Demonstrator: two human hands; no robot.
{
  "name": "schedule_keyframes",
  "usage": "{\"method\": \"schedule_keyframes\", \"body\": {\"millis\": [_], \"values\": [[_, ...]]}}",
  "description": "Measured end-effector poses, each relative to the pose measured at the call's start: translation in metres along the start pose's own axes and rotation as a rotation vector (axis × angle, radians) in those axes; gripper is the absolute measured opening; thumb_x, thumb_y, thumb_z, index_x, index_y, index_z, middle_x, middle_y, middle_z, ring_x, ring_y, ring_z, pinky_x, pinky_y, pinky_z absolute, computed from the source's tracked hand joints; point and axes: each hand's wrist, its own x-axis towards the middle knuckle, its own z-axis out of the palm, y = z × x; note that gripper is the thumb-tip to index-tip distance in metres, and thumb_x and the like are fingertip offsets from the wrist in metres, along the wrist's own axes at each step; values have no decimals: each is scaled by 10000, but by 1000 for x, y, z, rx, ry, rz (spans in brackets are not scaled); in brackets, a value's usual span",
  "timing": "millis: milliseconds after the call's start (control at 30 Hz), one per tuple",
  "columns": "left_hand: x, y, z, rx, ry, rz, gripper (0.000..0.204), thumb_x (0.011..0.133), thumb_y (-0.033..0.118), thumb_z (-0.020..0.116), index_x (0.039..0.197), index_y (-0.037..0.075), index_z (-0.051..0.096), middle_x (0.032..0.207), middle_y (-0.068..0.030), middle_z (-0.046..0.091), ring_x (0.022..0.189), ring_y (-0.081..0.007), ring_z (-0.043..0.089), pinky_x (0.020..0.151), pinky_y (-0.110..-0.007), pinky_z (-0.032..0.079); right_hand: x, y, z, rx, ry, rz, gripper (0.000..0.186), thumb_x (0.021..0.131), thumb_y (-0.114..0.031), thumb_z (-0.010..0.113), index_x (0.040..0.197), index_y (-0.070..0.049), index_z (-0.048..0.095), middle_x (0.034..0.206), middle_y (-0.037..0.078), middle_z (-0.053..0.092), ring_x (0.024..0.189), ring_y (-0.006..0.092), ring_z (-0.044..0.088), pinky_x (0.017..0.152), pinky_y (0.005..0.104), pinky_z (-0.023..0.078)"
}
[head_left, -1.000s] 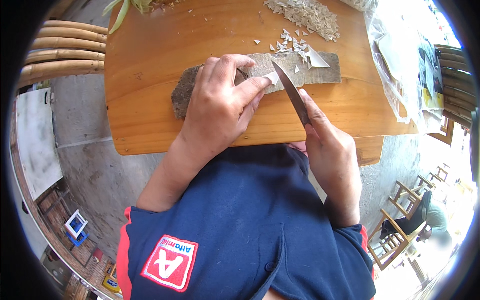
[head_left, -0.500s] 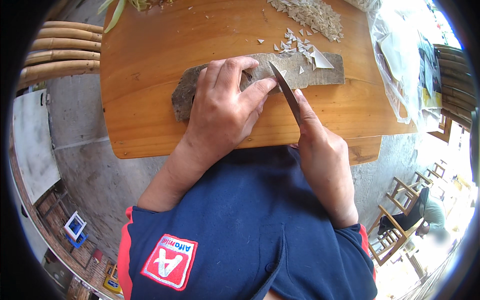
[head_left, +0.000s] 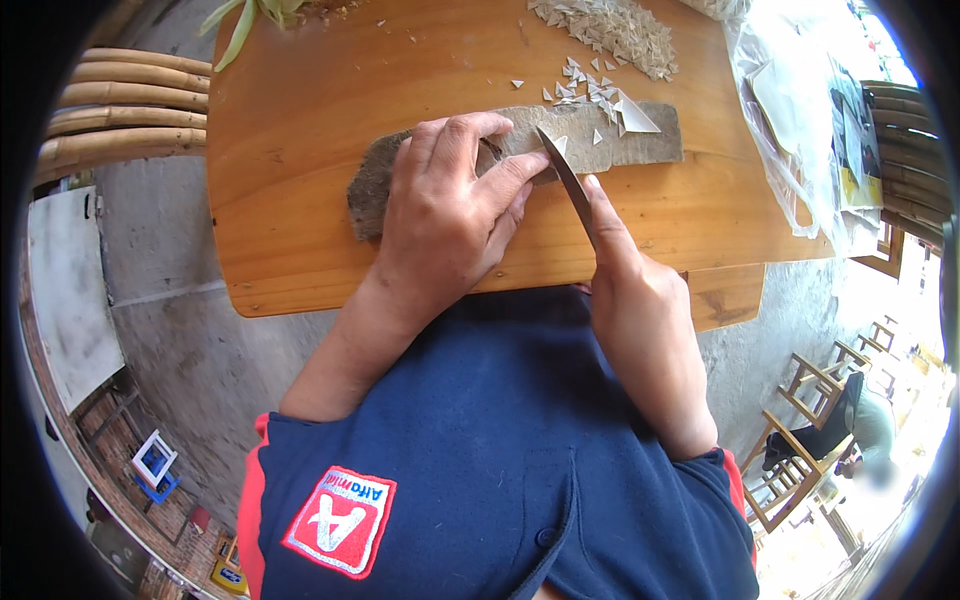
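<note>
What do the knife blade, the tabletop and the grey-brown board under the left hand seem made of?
Knife blade: probably steel, dull finish; it's thin, dark grey and pointed.
Tabletop: apparently varnished wood; orange-brown, with visible grain and a soft sheen.
Board: perhaps bare, weathered wood; rough and uneven-edged, though stone isn't ruled out.

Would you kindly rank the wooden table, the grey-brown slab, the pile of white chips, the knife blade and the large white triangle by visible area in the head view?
1. wooden table
2. grey-brown slab, partly covered
3. pile of white chips
4. knife blade
5. large white triangle
</note>
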Motion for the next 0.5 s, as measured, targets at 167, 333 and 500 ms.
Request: {"method": "schedule_keyframes", "body": {"millis": [167,333,500], "values": [[-1,-1,2,-13,19,-7,279,814,105,774,1092,124,777,1170,-96,640,1061,-292,591,922,-413,495,-17,2,-13,35,-56,78,680,902,46,601,1555,-57,443,737,229,667,669,392,698,630,488,557],[-4,0,2,-20,11,-33,291,838,101,760,1129,92,756,1171,-98,634,1083,-294,590,950,-417,489,-9,8,-18,213,60,180,597,945,52,620,1487,-195,590,846,278,646,717,385,688,724,352,563],[-5,4,-3,-19,3,-35,327,821,53,779,1146,79,767,1178,-110,649,1057,-294,589,919,-407,495,-12,7,-24,154,61,103,624,918,90,598,1487,-165,593,846,263,669,713,340,714,719,369,564]]}}
